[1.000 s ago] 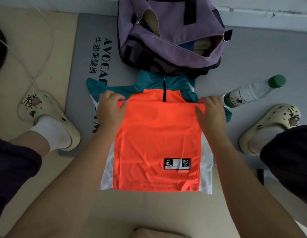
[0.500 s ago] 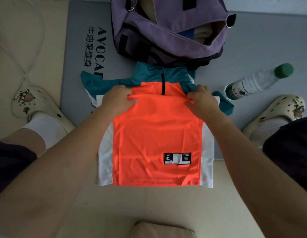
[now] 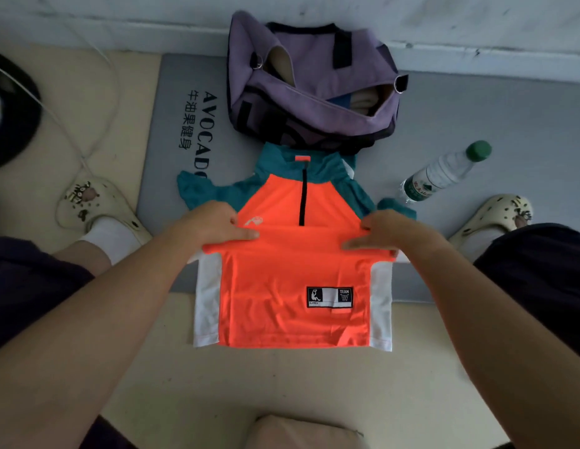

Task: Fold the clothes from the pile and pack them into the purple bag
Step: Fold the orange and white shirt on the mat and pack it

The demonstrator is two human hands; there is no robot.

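The left hand (image 3: pixel 214 223) pinches the left end of a fold across the orange, teal and white zip-neck sports shirt (image 3: pixel 295 273), and the right hand (image 3: pixel 384 233) grips the fold's right end, forefinger laid flat on the fabric. The shirt lies front up on the floor, half on a grey printed mat (image 3: pixel 172 131), its teal collar touching the open purple fabric duffel bag (image 3: pixel 314 89) just beyond it. Right of the shirt, near its sleeve, a clear plastic bottle with a green cap (image 3: pixel 444 173) lies on the mat.
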